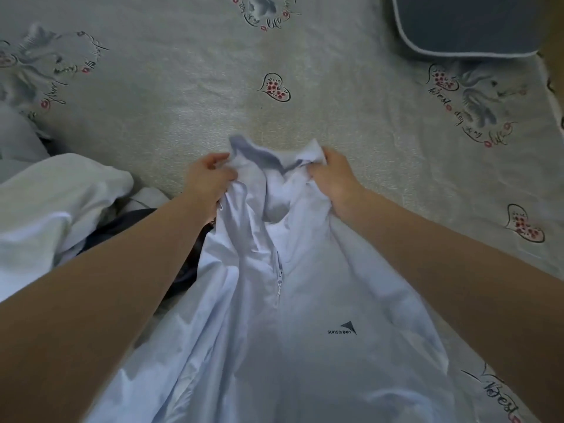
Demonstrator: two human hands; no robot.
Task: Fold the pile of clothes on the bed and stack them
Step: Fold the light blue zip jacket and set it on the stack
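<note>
A pale blue zip-front jacket (305,325) with a small black "sunscreen" logo hangs from my hands over the near part of the bed, zipper facing me. My left hand (207,178) grips the left side of its collar. My right hand (332,175) grips the right side of the collar. The collar is bunched between the two hands. A pile of clothes (55,215) lies at the left, with white garments on top and a dark one underneath.
The bed sheet (189,96) is light grey with heart and lettering prints and stretches flat ahead of the hands. A dark grey pillow (467,22) with white piping lies at the far right. The bed's right edge (552,99) shows beside it.
</note>
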